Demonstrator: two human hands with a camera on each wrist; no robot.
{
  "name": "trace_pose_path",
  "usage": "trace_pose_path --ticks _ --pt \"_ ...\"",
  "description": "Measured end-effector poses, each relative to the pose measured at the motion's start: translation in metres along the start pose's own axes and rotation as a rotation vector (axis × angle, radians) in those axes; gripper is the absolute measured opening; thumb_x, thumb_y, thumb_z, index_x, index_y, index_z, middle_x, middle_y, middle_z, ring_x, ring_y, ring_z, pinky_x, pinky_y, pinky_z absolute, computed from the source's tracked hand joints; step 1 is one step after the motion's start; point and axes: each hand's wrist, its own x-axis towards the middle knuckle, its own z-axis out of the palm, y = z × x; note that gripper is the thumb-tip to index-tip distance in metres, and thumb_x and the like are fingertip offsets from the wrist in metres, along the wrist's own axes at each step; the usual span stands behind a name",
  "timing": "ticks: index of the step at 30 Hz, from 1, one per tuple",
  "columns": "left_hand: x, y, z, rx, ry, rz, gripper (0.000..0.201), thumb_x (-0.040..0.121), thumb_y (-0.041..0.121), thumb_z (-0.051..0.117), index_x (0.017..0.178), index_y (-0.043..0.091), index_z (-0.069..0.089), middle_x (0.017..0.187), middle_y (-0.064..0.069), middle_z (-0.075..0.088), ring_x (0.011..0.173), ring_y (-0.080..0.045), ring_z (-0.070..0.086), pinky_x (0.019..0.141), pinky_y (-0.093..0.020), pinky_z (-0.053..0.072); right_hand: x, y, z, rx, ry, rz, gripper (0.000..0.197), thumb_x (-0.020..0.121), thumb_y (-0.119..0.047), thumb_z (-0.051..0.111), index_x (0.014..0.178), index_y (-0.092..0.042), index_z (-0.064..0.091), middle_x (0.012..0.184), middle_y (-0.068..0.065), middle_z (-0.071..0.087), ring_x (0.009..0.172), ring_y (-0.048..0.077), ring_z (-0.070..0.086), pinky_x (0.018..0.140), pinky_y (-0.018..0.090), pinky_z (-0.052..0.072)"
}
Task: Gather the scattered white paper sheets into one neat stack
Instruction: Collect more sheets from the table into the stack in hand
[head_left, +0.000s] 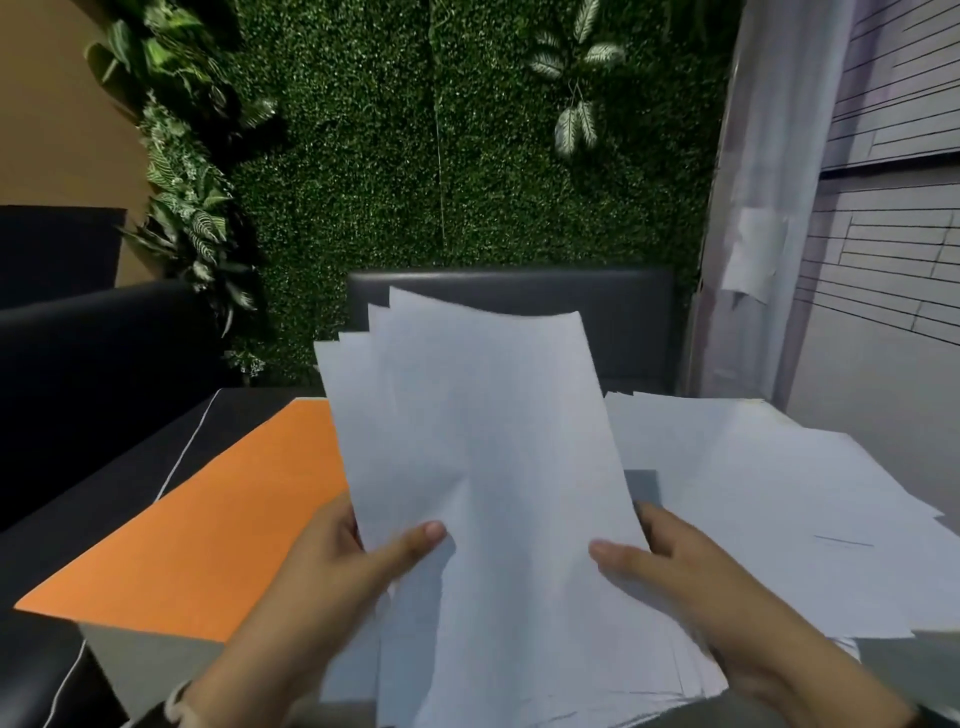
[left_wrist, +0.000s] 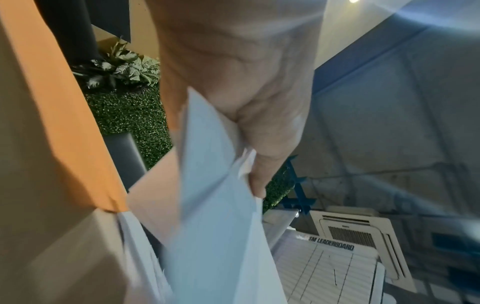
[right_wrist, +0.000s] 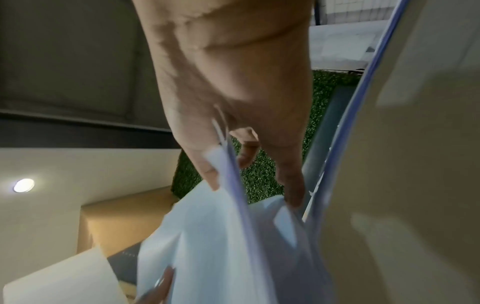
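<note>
Pinching sheets (head_left: 483, 441), both hands' grip, lower edges

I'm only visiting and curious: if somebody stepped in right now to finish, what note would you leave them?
Left hand: grip on the held sheets, left edge.
Right hand: grip on their right edge.
Held sheets: upright above the table, top corners fanned, not squared.
More white sheets lie spread on the right; an orange sheet lies left.
Left: square the bundle, gather the rest.
</note>
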Motion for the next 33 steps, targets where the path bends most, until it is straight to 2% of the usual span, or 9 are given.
trace_pose_path --ticks 2,5,7,9,14,19,23,29,33 --pt "0.001 0.009 -0.009 -0.047 -0.036 0.008 0.025 0.087 0.006 0.076 0.112 0.006 0.084 0.111 -0.015 0.085 0.099 -0.034 0.084 0.075 -0.035 0.068 0.001 -0.010 -0.003 0.213 -0.017 0.022 0.025 0.095 -0.021 0.076 0.113 -0.006 0.068 0.102 0.004 0.083 0.097 0.019 0.080 0.091 0.035 0.061" --pt "0.000 0.024 -0.019 -0.069 -0.146 0.023 0.026 0.085 0.006 0.075 0.107 0.011 0.086 0.115 -0.020 0.083 0.102 -0.039 0.083 0.082 -0.042 0.069 0.005 -0.014 -0.010 0.331 -0.078 0.029 0.050 0.075 -0.036 0.095 0.113 -0.007 0.078 0.124 0.019 0.076 0.114 0.036 0.074 0.101 0.047 0.058" --pt "0.001 0.029 -0.020 -0.112 -0.162 0.016 0.026 0.086 0.005 0.073 0.106 0.013 0.087 0.116 -0.020 0.083 0.101 -0.039 0.083 0.080 -0.042 0.069 0.004 -0.018 -0.008 0.363 -0.104 0.026 0.032 0.083 -0.025 0.086 0.108 -0.006 0.083 0.123 0.020 0.077 0.108 0.032 0.077 0.089 0.039 0.065" --pt "0.003 0.032 -0.020 -0.127 -0.152 0.005 0.026 0.089 0.005 0.071 0.106 0.015 0.087 0.116 -0.018 0.084 0.101 -0.037 0.083 0.079 -0.040 0.069 0.002 -0.024 -0.005 0.413 -0.078 0.026 0.037 0.082 -0.018 0.078 0.114 0.000 0.080 0.120 0.022 0.077 0.104 0.033 0.078 0.080 0.037 0.066" --pt "0.006 0.028 -0.024 -0.045 -0.227 -0.034 0.028 0.089 0.008 0.075 0.114 0.016 0.085 0.122 -0.019 0.082 0.108 -0.040 0.081 0.090 -0.048 0.068 0.004 -0.019 0.002 0.567 -0.137 0.125 0.072 0.065 -0.015 0.096 0.130 0.003 0.071 0.130 0.026 0.072 0.121 0.043 0.070 0.101 0.058 0.057" --pt "0.011 0.029 -0.029 0.005 -0.374 -0.082 0.036 0.086 0.008 0.088 0.119 0.022 0.083 0.127 -0.016 0.081 0.115 -0.038 0.079 0.093 -0.045 0.067 -0.009 -0.028 0.008 0.496 -0.204 0.099 0.037 0.091 -0.011 0.072 0.128 -0.006 0.076 0.129 0.018 0.075 0.118 0.039 0.073 0.095 0.051 0.061" --pt "0.023 0.034 -0.020 -0.081 -0.259 -0.067 0.027 0.090 0.011 0.076 0.115 0.019 0.084 0.123 -0.017 0.082 0.106 -0.037 0.082 0.082 -0.042 0.068 -0.008 -0.040 0.013 0.363 -0.134 -0.053 0.035 0.095 -0.013 0.066 0.129 -0.007 0.073 0.125 0.015 0.077 0.115 0.033 0.075 0.097 0.044 0.060" --pt "0.037 0.049 -0.017 -0.164 -0.248 0.039 0.029 0.088 -0.004 0.079 0.111 0.013 0.086 0.124 -0.019 0.081 0.103 -0.030 0.083 0.080 -0.037 0.068 -0.002 -0.069 0.008 0.268 -0.073 -0.250 0.041 0.087 -0.012 0.069 0.128 -0.012 0.072 0.124 0.010 0.078 0.113 0.030 0.076 0.092 0.040 0.063" --pt "0.044 0.062 -0.011 -0.220 -0.235 0.100 0.032 0.096 0.009 0.077 0.125 0.019 0.082 0.135 -0.009 0.079 0.120 -0.028 0.078 0.091 -0.036 0.066 0.003 -0.091 0.005 0.200 0.011 -0.322 0.036 0.082 -0.013 0.075 0.117 -0.008 0.075 0.114 0.013 0.081 0.104 0.033 0.079 0.087 0.042 0.065"
